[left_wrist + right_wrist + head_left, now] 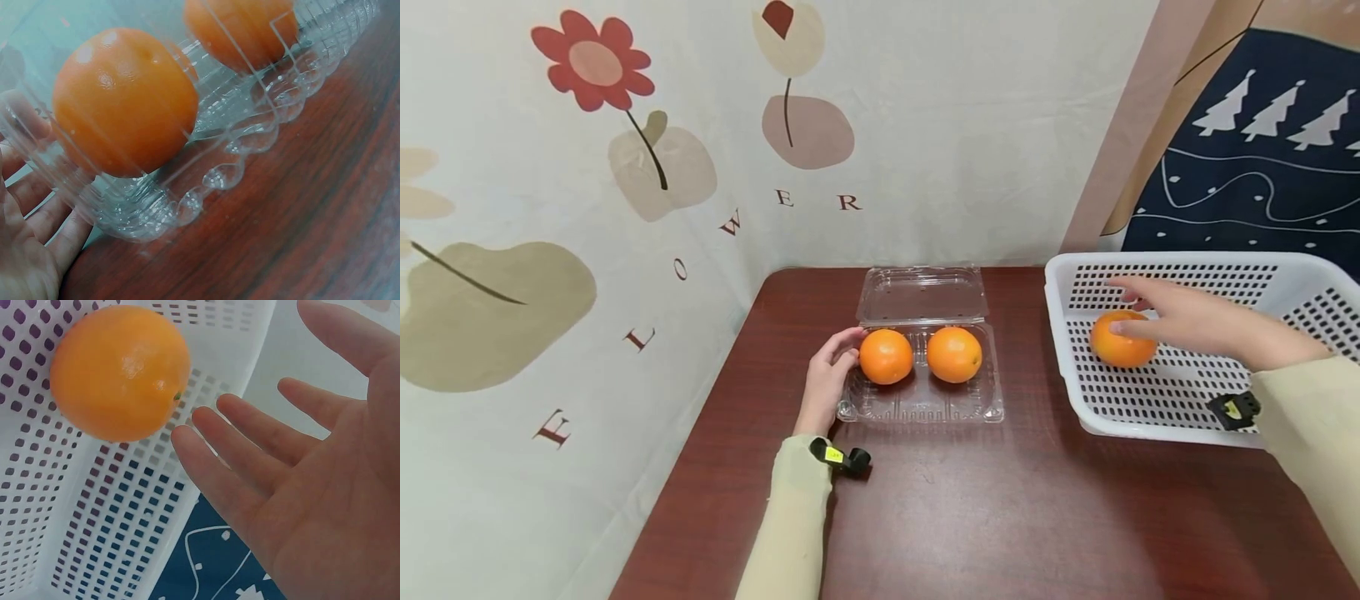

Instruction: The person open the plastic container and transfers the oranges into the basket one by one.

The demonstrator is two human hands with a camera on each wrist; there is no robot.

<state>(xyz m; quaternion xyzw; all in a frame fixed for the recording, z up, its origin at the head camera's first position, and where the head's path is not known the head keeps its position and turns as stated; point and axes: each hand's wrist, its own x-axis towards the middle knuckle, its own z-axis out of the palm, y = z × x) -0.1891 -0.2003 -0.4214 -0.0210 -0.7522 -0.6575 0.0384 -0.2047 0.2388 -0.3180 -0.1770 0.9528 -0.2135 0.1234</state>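
Two oranges, a left orange (pixel 886 357) and a right orange (pixel 954 354), sit side by side in a clear plastic clamshell box (pixel 917 408) whose lid (pixel 922 296) lies folded back. My left hand (pixel 826 379) rests at the box's left wall, its fingers (pixel 47 215) lying along the plastic in the left wrist view. Over the white basket, my right hand (pixel 1195 321) reaches toward a third orange (pixel 1123 339) on the basket floor. The right wrist view shows that hand's fingers (pixel 269 434) spread and a small gap between them and this orange (pixel 122 375).
The white perforated basket (pixel 1067 375) stands at the right of the brown table (pixel 970 517). Behind the table hangs a pale cloth (pixel 962 150) printed with flowers and letters. A dark blue cloth (pixel 1240 183) with tree shapes is at the far right.
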